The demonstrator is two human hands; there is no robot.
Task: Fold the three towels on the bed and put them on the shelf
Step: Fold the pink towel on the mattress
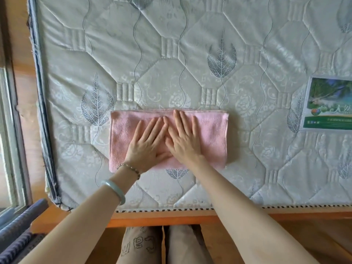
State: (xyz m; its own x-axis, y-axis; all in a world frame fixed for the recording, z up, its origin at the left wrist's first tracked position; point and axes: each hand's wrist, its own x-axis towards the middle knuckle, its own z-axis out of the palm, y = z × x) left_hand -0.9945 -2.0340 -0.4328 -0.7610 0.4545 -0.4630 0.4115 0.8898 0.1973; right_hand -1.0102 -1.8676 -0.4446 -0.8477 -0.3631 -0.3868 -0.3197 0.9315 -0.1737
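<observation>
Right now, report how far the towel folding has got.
Done: the pink towel lies folded into a long rectangle on the mattress. In hand: the left hand and right hand press flat on it, fingers straight. Left: it likely needs another fold and is not on a shelf; no other towels or shelf show here.

I see a folded pink towel (207, 138) lying flat on the quilted mattress (190, 54); my left hand (147, 143) and right hand (183, 140) press it, fingers straight, side by side.
</observation>
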